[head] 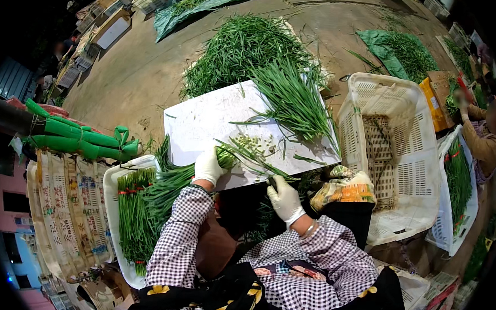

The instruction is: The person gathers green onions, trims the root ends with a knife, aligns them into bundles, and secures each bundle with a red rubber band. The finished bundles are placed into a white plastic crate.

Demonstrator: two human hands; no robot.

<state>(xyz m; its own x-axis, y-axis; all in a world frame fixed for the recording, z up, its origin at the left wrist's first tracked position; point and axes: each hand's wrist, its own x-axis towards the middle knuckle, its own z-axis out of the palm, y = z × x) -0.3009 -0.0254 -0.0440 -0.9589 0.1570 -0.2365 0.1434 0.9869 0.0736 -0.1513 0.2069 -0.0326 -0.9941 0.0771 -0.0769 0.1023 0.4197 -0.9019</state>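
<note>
My left hand, in a white glove, grips a bunch of long green leafy stalks that look like garlic chives. Their cut ends point right over a white board, while the leaves trail left over a crate. My right hand, gloved too, is at the board's near edge with curled fingers, apparently pinching some thin loose stalks. A small dark thing by its fingertips is too unclear to name. Pale chopped stem ends are scattered between the hands. Farther right on the board lies a loose heap of chives.
At left, a white crate holds chives tied with red bands. A plastic crate stands at right. Beyond the board, a large green pile lies on the floor. Another person works at far right beside a crate of bundled chives.
</note>
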